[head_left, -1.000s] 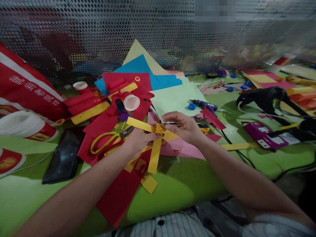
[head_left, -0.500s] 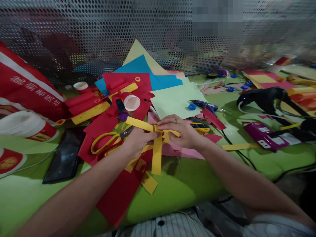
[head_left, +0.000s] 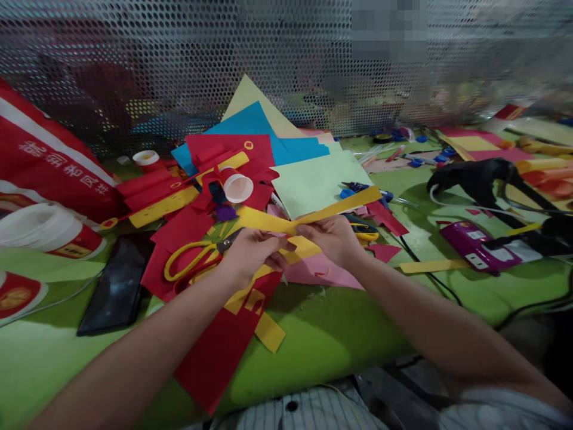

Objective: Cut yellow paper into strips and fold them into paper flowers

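Note:
Between my two hands a yellow paper strip is pinched near its middle, one end pointing up to the right and the other to the left. My left hand is closed on the strip's left part, fingers curled under it. My right hand pinches it between thumb and fingers just right of the middle. Under the hands lie pink paper and more yellow paper pieces. Yellow-handled scissors rest beside my left hand, their blades partly hidden. A long red paper sheet hangs over the table's front edge.
Left stand paper cups, a black phone and a red bag. Behind the hands lie blue paper, pale green paper and a glue gun. Right is a purple power strip with cables.
The yellow strip that hung down toward me now slants up to the right. My right hand has turned from lying over the paper to pinching it from below.

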A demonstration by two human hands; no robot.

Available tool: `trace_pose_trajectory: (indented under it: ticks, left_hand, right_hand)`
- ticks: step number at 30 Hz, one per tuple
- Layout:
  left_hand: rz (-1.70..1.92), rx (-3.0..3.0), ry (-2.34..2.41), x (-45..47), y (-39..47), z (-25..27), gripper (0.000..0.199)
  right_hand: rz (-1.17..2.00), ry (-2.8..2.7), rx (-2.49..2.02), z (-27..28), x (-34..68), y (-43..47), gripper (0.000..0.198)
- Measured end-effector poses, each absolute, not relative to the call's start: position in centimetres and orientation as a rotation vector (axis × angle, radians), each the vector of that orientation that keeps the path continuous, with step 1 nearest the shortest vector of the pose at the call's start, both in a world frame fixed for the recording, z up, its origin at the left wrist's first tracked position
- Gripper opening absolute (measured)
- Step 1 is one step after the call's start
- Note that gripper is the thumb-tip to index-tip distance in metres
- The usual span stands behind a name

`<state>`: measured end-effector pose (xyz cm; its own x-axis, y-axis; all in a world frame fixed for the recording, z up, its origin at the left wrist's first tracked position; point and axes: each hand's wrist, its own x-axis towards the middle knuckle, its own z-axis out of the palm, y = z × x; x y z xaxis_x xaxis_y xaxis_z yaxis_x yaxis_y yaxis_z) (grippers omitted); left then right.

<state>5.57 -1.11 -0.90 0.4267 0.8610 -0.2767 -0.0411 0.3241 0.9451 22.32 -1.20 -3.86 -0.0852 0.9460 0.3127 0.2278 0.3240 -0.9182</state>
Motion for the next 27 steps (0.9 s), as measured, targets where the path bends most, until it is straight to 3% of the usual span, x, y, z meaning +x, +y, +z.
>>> trace_pose_trajectory:
  ticks: [5,12,20,27]
  left_hand:
    - [1.061,1.141,1.003,6.0,-1.3,-1.5,0.015]
    - [1.065,1.147,0.967,6.0,-1.4,-1.9,0.011]
    - [1.026,0.975,0.959,6.3,-1.9,-1.7,0.021]
    - [0.970,0.948,0.980,6.2,-2.1,-1.4,0.021]
  right_hand:
    - [1.297,-1.183,-1.083,-3.3,21.2,-1.4,0.031]
    - [1.400,-1.075,-1.069,-3.1,20.7,-1.9,0.034]
    - [1.015,-1.223,-1.060,-3.6,20.5,-2.2,0.030]
    - [0.417,-1.652,-1.006,-3.8,21.4,-2.4,0.014]
